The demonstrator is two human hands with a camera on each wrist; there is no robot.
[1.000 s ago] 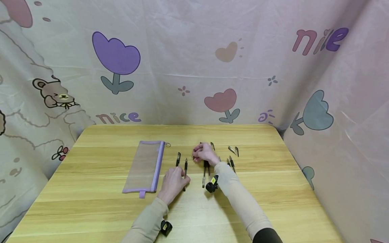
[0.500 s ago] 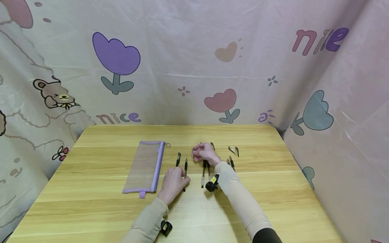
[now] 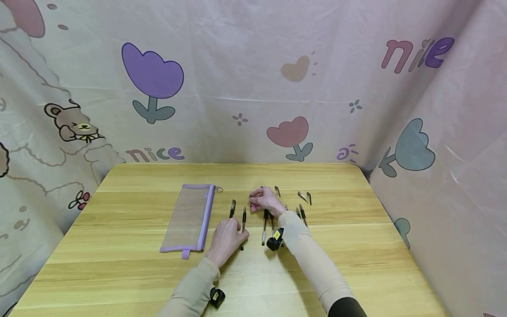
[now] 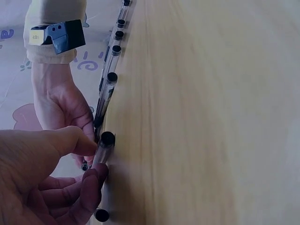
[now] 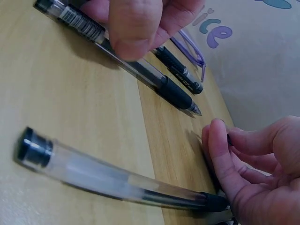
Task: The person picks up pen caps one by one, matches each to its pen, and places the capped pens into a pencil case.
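My left hand (image 3: 226, 237) pinches an uncapped gel pen (image 5: 173, 91) between thumb and fingers, low over the table. Its clear barrel bears a barcode label, and its tip points away from me. Just beyond and to the right, my right hand (image 3: 267, 200) pinches a small dark piece (image 5: 229, 139), probably a pen cap, mostly hidden by the fingers. A capped pen (image 3: 233, 208) lies left of the held one. Under and beside the right wrist lie several uncapped pens (image 3: 264, 229), partly covered by the arm.
A mesh pouch (image 3: 186, 218) with purple edging and zip lies flat to the left. Loose pen caps (image 3: 303, 196) rest behind and right of my right hand. The wooden table (image 3: 119, 237) meets a patterned cloth (image 3: 225, 66) at its back.
My right hand has shifted slightly left, towards the held pen. The pen in my left hand has moved a touch to the right; the left hand has hardly moved.
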